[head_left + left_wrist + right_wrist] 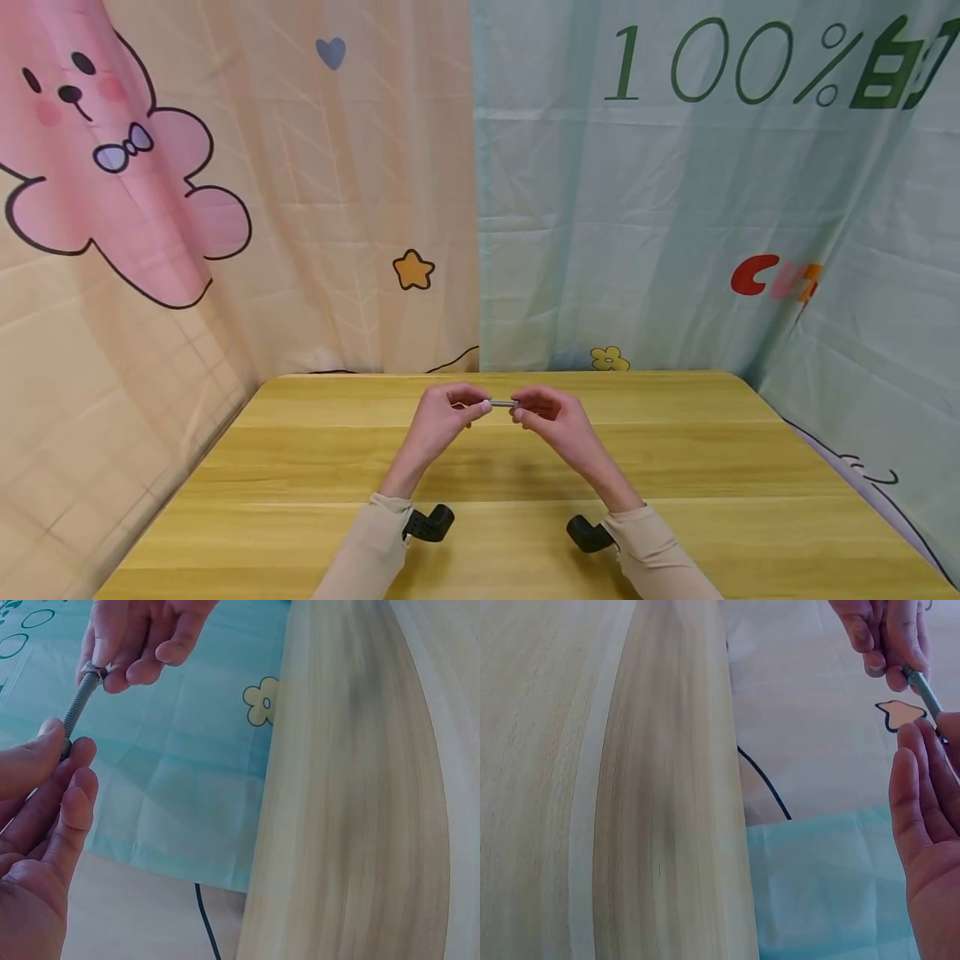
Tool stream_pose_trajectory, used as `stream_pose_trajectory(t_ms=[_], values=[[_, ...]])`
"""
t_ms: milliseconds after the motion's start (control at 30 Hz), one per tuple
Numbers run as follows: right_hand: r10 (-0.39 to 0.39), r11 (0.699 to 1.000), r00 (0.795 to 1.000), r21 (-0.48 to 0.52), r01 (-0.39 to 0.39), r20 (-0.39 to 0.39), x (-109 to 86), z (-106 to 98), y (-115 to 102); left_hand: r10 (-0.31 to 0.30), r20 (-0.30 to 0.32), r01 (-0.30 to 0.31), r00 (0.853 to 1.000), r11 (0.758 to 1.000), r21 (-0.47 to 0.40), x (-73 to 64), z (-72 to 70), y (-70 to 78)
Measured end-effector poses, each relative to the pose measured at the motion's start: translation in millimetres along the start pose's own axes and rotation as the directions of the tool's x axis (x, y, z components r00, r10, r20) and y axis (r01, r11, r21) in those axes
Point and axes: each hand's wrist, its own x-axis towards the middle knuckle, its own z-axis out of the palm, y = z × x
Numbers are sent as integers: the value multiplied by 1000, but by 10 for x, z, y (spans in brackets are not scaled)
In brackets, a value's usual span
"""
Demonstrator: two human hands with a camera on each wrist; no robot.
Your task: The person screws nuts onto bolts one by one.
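Note:
A thin grey metal bolt [502,404] spans the gap between my two hands above the table, lying roughly level. My left hand [446,417] pinches one end between thumb and fingertips. The other end is pinched by my right hand [555,418]. In the left wrist view the threaded shaft [79,705] shows plainly, with a hexagonal piece [93,673] at the right hand's fingertips; whether it is a nut or the head I cannot tell. Part of the bolt [928,696] also appears in the right wrist view, its ends partly covered by fingers.
Below the hands spreads a wooden table [315,467] with rounded far corners. Printed curtains [600,208] hang behind it and at both sides. A dark cable [206,919] runs beyond the table's edge. Each sleeve has a black wrist device [431,525] strapped near its cuff.

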Motion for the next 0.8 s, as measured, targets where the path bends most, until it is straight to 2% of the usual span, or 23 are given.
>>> stream_pose_trajectory(t_ms=[67, 300, 433, 467, 567, 633, 700, 800], values=[[5, 1000, 1000, 10, -5, 8, -3, 2, -10, -1, 0, 1, 1000, 1000, 3, -5, 1, -6], [50, 998, 999, 26, -50, -17, 63, -1, 279, 0, 16, 0, 1000, 1000, 5, -6, 38, -28], [66, 997, 997, 37, -65, -29, 65, 3, 312, 0, 15, 0, 1000, 1000, 8, -8, 63, -4], [72, 997, 997, 34, -71, -30, 62, 3, 314, -2, 15, 2, 1000, 1000, 8, -9, 66, 9], [74, 997, 997, 39, -72, -33, 63, 2, 304, -2, 16, 1, 1000, 1000, 21, -64, 47, 193], [73, 997, 997, 32, -73, -25, 73, -7, 297, 1, 16, -1, 1000, 1000, 28, -59, 38, 194], [51, 999, 999, 16, -51, -12, 77, -19, 292, 6, 14, -6, 1000, 1000, 30, -53, 30, 179], [4, 1000, 1000, -8, -3, 23, 88, -43, 292, 4, 7, -4, 1000, 1000, 19, 17, 37, -4]])
